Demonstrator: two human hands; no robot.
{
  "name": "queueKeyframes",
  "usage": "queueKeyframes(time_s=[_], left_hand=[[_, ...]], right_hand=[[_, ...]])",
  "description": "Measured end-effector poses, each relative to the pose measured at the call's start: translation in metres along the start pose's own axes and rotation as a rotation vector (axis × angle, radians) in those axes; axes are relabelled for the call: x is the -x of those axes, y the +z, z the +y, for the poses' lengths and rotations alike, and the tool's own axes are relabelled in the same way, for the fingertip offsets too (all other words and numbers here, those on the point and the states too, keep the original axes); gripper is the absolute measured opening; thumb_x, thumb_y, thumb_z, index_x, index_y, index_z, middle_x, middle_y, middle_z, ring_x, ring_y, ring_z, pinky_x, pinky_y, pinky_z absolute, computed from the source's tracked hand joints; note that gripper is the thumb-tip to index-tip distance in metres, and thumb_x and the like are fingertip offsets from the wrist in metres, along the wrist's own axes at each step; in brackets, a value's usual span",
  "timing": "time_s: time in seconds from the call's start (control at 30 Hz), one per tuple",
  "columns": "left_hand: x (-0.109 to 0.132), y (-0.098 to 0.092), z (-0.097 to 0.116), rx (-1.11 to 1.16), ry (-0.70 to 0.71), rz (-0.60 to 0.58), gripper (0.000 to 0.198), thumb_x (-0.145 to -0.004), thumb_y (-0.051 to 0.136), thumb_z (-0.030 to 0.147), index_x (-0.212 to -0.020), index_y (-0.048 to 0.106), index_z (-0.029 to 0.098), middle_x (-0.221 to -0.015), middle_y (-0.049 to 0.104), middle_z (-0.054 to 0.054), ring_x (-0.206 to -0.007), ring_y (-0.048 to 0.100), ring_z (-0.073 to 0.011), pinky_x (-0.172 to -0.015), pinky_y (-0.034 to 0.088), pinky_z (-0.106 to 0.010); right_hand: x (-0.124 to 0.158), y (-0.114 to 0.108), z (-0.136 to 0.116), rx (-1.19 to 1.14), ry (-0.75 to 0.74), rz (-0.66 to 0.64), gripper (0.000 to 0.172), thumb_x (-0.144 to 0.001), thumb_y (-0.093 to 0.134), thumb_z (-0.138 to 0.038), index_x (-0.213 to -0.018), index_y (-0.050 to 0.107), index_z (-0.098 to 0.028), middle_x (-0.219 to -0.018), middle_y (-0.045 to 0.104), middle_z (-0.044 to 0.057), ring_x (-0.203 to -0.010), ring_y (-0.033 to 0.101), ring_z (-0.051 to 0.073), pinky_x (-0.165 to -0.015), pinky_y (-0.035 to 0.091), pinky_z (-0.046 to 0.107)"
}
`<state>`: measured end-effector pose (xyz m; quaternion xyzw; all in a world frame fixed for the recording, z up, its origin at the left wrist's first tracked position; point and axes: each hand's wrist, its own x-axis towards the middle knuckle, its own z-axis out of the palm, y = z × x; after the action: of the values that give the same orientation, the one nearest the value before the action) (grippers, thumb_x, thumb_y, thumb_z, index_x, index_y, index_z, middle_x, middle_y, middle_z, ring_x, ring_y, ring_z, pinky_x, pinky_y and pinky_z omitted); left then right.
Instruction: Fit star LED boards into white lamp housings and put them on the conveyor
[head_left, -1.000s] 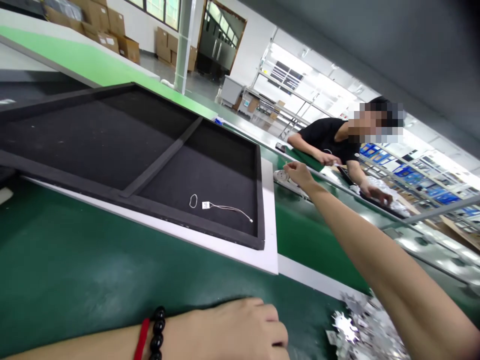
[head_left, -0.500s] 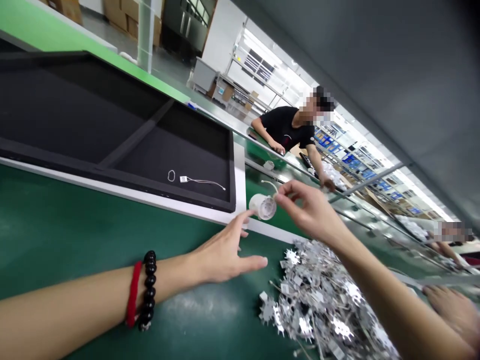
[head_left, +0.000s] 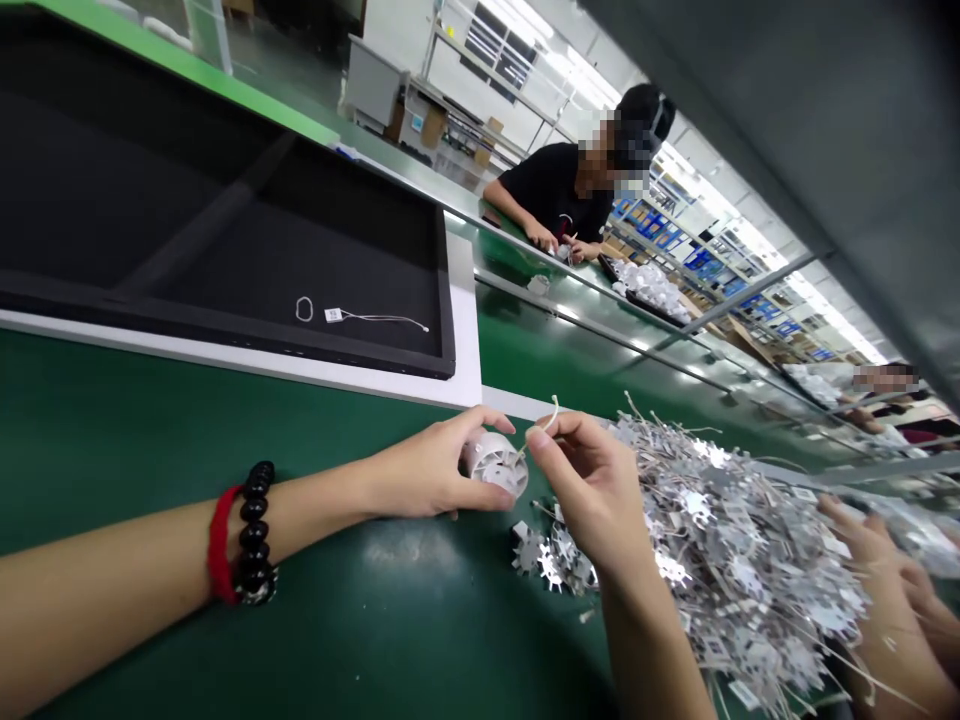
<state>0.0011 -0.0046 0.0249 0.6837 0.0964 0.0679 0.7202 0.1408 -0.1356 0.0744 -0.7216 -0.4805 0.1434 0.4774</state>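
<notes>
My left hand, with a red band and black beads at the wrist, curls its thumb and fingers around a white round plastic housing. The housing's ribbed open side faces right and towards me. My right hand pinches a thin white cable between thumb and forefinger, just right of the housing. One end of the cable sticks up past the fingertips; the other runs down towards the housing. Beneath and beside my right arm lies a heap of silvery star-shaped plates with cables.
A black tray at left holds a labelled cable and a small loop. Across the line a co-worker handles small parts. Another person's hands are at the heap's right. A grey shelf overhangs above.
My left hand has closed around the housing, its fingers spread before. The housing and my right hand, with the cable, have come lower. The view has shifted, showing more of the heap.
</notes>
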Motion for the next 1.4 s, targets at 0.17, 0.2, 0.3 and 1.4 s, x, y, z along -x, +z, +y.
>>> queueKeyframes(time_s=[0.17,0.2,0.3,1.4], left_hand=[[0.003,-0.001,0.005,-0.122,-0.041,-0.043,0.052,-0.079,0.079,0.036,-0.125,0.059,0.020,-0.103,0.069,-0.005,-0.092,0.066,-0.0247,-0.076,0.053,-0.035],[0.004,-0.001,0.006,-0.144,-0.058,-0.053,0.050,-0.080,0.078,0.036,-0.125,0.061,0.020,-0.100,0.069,-0.004,-0.089,0.066,-0.0240,-0.073,0.051,-0.034],[0.005,0.000,0.008,-0.177,-0.076,-0.074,0.049,-0.082,0.076,0.036,-0.127,0.062,0.022,-0.095,0.068,-0.002,-0.083,0.065,-0.0219,-0.070,0.049,-0.032],[-0.001,-0.003,0.010,0.199,-0.104,-0.099,0.044,-0.082,0.084,0.027,-0.119,0.062,0.022,-0.104,0.072,0.002,-0.095,0.067,-0.0135,-0.084,0.051,-0.023]], right_hand=[[0.003,-0.001,0.010,-0.091,0.047,-0.050,0.016,-0.089,0.070,-0.035,-0.079,0.065,-0.024,-0.075,0.067,0.000,-0.067,0.059,0.016,-0.062,0.045,0.030],[0.004,-0.002,0.011,-0.091,0.054,-0.063,0.016,-0.090,0.069,-0.035,-0.079,0.065,-0.024,-0.075,0.067,0.000,-0.067,0.059,0.016,-0.062,0.045,0.030],[0.003,-0.002,0.013,-0.066,0.074,-0.059,0.017,-0.091,0.068,-0.035,-0.079,0.065,-0.024,-0.074,0.067,0.000,-0.067,0.058,0.015,-0.061,0.044,0.030],[0.014,-0.046,-0.008,0.792,0.278,-0.672,0.029,-0.089,0.074,-0.043,-0.111,0.069,-0.025,-0.079,0.075,-0.001,-0.069,0.066,0.020,-0.060,0.036,0.030]])
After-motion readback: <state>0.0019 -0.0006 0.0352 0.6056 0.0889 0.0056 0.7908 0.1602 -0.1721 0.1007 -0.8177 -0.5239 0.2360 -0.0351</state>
